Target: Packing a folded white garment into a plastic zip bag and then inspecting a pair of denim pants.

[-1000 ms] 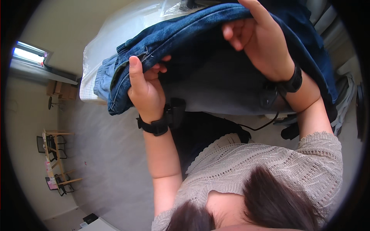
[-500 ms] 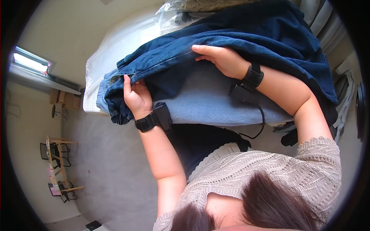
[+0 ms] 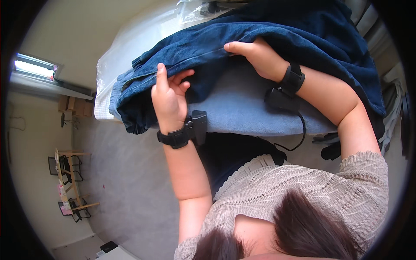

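Note:
A dark blue denim garment [image 3: 182,47] lies spread along a table padded with light blue cloth [image 3: 251,112]. One of its ends, at the left, is gathered. My right hand [image 3: 265,60] pinches the near edge of the garment at a seam, thumb on top and fingers partly hidden by the cloth. Close to the same edge, further left, is my left hand [image 3: 171,102]. Its thumb points up and its fingers stand apart, slightly bent, with no cloth gripped between them. Each wrist wears a black strap with a small box.
Clear plastic sheeting [image 3: 130,54] covers the far left of the table. A black cable [image 3: 303,132] hangs over the near edge by my right arm. Grey curtains [image 3: 377,34] hang at the far right. Chairs and a wooden table [image 3: 71,182] stand away at the left.
My left hand has come off the garment's left end and moved right and farther up, its fingers spreading. My right hand has shifted slightly right along the edge, still pinching.

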Motion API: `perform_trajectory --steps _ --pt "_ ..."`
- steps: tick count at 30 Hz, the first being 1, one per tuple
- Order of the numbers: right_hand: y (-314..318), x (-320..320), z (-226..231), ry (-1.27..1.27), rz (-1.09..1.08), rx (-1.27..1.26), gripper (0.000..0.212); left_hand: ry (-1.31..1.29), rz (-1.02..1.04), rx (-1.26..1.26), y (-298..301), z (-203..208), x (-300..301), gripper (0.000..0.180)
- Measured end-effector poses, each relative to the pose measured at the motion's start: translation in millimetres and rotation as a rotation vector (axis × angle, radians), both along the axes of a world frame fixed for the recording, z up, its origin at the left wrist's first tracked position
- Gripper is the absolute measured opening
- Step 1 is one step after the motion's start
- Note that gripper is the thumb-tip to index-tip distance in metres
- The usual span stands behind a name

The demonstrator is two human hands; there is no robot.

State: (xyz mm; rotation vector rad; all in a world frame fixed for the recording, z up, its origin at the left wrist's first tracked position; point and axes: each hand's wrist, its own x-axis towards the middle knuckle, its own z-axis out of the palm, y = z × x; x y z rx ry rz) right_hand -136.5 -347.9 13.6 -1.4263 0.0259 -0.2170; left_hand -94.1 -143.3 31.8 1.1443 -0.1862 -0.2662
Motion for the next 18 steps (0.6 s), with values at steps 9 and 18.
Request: perform_trajectory --steps 9,18 --pt "-0.6 -1.2 1.5 0.012 0.033 0.018 0.023 0.003 -0.019 -0.276 2.1 -34.9 8.7 0.039" --pt "-1.6 -2.3 4.2 0.035 0.02 -0.273 0.026 -0.064 -0.06 -0.203 1.0 -31.7 3.3 0.033"
